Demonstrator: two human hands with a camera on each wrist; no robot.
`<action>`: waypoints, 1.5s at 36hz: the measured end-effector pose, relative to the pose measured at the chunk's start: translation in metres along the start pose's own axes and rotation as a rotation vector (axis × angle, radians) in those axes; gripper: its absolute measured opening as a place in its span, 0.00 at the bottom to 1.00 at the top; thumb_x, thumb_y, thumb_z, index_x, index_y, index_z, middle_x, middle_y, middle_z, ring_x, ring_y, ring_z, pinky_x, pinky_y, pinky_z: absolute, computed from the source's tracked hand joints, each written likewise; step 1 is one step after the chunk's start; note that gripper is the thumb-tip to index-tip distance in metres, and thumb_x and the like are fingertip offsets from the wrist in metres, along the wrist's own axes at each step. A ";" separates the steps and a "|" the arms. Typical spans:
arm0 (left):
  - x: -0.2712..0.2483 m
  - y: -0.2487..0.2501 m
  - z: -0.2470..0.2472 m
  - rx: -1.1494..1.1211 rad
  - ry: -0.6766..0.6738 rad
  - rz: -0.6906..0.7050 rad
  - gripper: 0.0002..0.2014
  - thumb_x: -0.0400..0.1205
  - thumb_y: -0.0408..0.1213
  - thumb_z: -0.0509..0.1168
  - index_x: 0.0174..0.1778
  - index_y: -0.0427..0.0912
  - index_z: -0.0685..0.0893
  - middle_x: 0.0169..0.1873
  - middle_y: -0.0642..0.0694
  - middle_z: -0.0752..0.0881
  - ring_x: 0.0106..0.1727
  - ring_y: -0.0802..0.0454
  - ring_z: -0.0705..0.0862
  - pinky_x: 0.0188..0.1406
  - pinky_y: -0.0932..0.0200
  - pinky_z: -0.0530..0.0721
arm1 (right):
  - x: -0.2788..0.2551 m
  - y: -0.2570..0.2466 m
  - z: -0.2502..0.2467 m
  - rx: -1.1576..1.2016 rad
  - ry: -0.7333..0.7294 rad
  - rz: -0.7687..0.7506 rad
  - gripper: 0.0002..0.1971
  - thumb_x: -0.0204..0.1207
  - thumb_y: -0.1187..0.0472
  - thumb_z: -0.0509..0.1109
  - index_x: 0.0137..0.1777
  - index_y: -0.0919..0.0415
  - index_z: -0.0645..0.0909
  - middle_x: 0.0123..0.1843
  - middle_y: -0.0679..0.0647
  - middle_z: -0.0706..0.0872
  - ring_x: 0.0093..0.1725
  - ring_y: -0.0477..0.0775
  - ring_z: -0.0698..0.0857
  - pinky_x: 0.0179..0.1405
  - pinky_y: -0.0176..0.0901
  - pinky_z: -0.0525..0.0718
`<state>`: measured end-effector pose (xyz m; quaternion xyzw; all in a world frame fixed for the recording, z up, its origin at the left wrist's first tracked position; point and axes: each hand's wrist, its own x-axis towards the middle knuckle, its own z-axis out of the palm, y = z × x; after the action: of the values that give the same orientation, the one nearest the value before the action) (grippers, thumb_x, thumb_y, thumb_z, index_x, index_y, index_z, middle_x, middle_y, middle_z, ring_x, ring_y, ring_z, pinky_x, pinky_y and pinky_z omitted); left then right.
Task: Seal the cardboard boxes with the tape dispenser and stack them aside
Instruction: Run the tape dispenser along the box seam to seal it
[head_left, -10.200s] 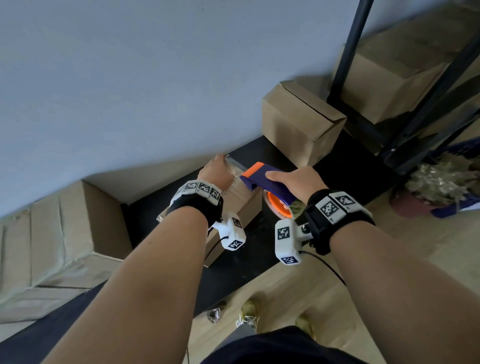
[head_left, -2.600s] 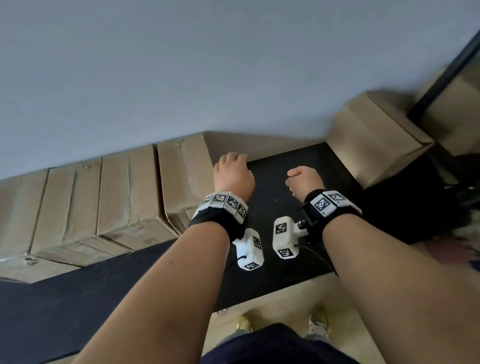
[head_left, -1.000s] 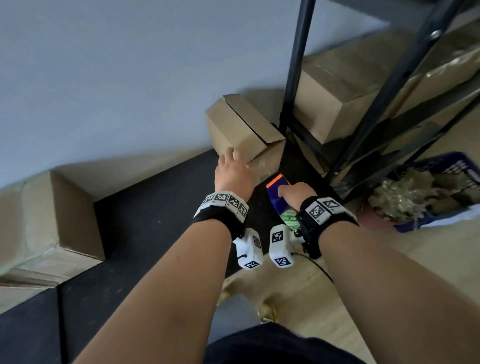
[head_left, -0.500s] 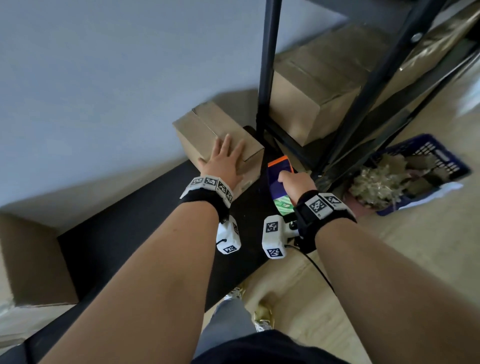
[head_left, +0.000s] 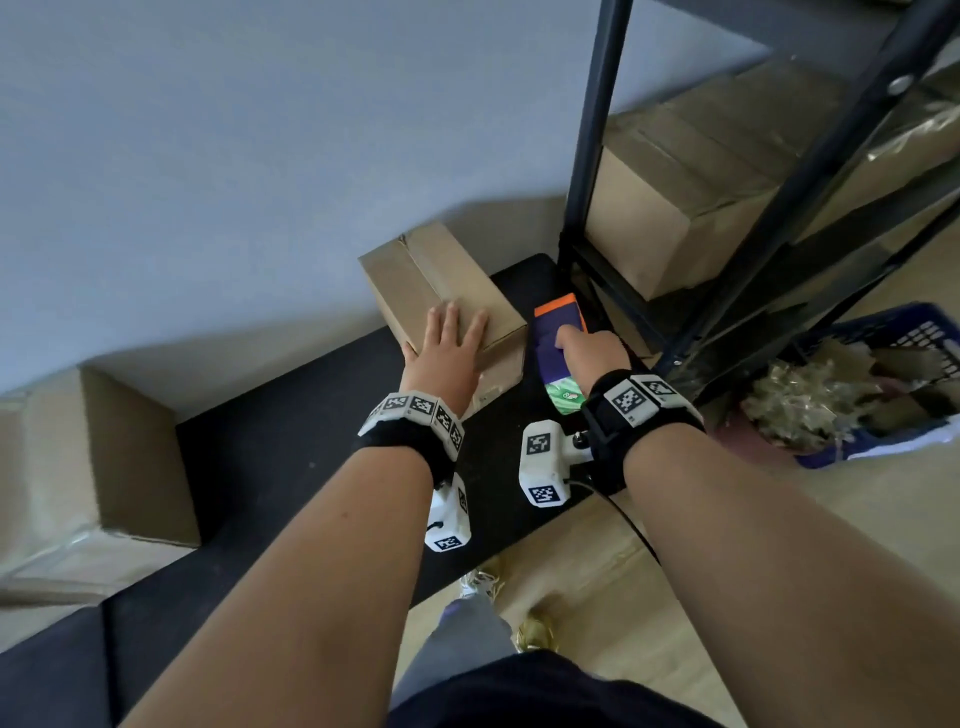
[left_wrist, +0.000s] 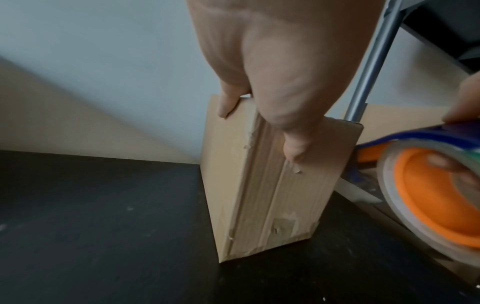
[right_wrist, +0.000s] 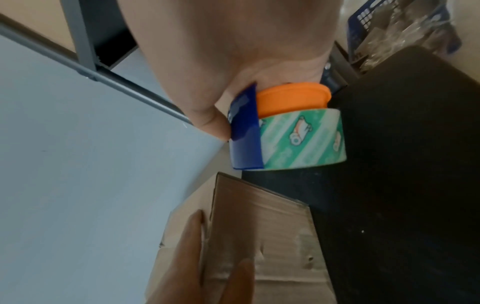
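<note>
A small cardboard box (head_left: 447, 280) stands on the black table (head_left: 291, 431) against the wall, its top flaps closed with a seam down the middle. My left hand (head_left: 449, 343) lies flat on its top with fingers spread; in the left wrist view the thumb presses the box's (left_wrist: 272, 195) near face. Just right of the box, my right hand (head_left: 592, 348) grips the blue and orange tape dispenser (head_left: 556, 327). The right wrist view shows the dispenser's (right_wrist: 293, 135) green-patterned roll and orange hub under my palm.
More cardboard boxes (head_left: 78, 467) sit at the table's left end. A black metal rack (head_left: 592, 156) stands right behind the dispenser, with a large box (head_left: 675, 208) on its shelf. A blue basket (head_left: 883, 374) of crumpled wrap lies on the wooden floor.
Both hands were empty by the left boxes; my view has since swung right. My left hand slid onto the small box's top and my right hand closed round the dispenser.
</note>
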<state>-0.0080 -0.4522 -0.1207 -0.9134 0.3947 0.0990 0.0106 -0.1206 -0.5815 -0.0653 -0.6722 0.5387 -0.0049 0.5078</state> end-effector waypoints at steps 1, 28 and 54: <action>-0.007 -0.002 0.001 0.004 0.002 -0.017 0.39 0.86 0.44 0.61 0.84 0.53 0.41 0.84 0.43 0.41 0.84 0.41 0.38 0.75 0.27 0.59 | -0.003 -0.002 0.002 0.009 -0.011 -0.020 0.16 0.77 0.53 0.63 0.51 0.67 0.79 0.45 0.61 0.81 0.36 0.57 0.75 0.28 0.45 0.65; -0.102 -0.063 -0.021 -0.313 0.079 -0.376 0.21 0.87 0.45 0.53 0.77 0.51 0.72 0.78 0.47 0.69 0.77 0.46 0.68 0.75 0.36 0.62 | -0.076 -0.040 0.069 0.066 -0.189 -0.456 0.26 0.77 0.43 0.70 0.43 0.71 0.86 0.43 0.64 0.89 0.44 0.63 0.86 0.40 0.46 0.74; -0.112 -0.200 -0.105 -1.524 0.018 -0.581 0.17 0.82 0.56 0.62 0.46 0.47 0.85 0.45 0.51 0.91 0.52 0.52 0.88 0.59 0.51 0.80 | -0.140 -0.069 0.130 0.238 -0.445 -0.472 0.09 0.70 0.59 0.77 0.42 0.66 0.90 0.40 0.61 0.91 0.38 0.56 0.87 0.43 0.46 0.82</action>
<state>0.0800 -0.2438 -0.0080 -0.7365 -0.0338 0.3262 -0.5917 -0.0578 -0.3979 -0.0045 -0.6989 0.2398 -0.0383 0.6727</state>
